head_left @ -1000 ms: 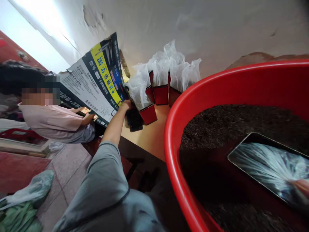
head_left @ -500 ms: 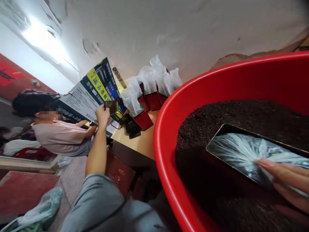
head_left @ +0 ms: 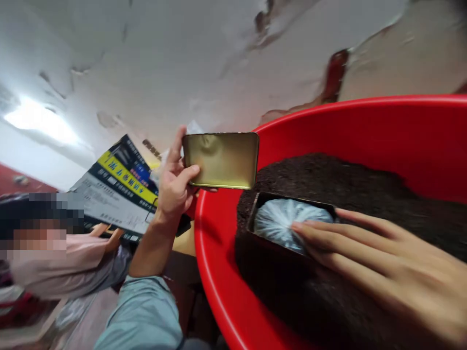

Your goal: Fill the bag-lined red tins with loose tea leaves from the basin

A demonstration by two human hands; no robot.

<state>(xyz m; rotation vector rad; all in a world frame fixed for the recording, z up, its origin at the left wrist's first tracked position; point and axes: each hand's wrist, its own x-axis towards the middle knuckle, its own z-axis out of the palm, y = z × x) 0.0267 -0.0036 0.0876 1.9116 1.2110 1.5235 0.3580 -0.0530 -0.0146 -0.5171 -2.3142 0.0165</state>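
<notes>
Lid point(head_left: 222, 160) pinched by left hand point(head_left: 175, 187); at its four o'clock, bag point(head_left: 275, 221) in tin point(head_left: 251, 216) touched by right hand point(head_left: 394, 267) (grip unclear)

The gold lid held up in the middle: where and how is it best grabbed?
The gold lid is probably best gripped by its short left end, coming from the left as the left hand does: thumb on the inner face, fingers behind. It is a shallow, low-rimmed rectangle, turned broadside to the camera, so this leaves its right end free.
</notes>
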